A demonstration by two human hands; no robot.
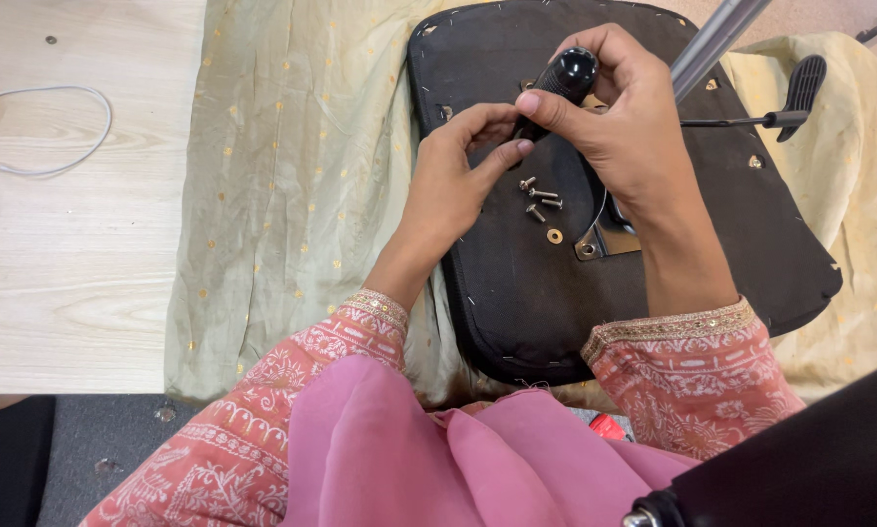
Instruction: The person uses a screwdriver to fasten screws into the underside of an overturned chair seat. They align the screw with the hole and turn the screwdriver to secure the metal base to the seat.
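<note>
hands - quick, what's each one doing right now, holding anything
Left hand: fingers pinched on the lower end of the black screwdriver.
Right hand: closed around the screwdriver's handle, above the upturned chair seat.

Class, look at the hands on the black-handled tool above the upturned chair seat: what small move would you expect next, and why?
Probably lowering the tool to the seat base for fastening. The right hand grips its handle, the left hand pinches its lower end, and loose screws and a washer lie beside the metal plate.
</note>
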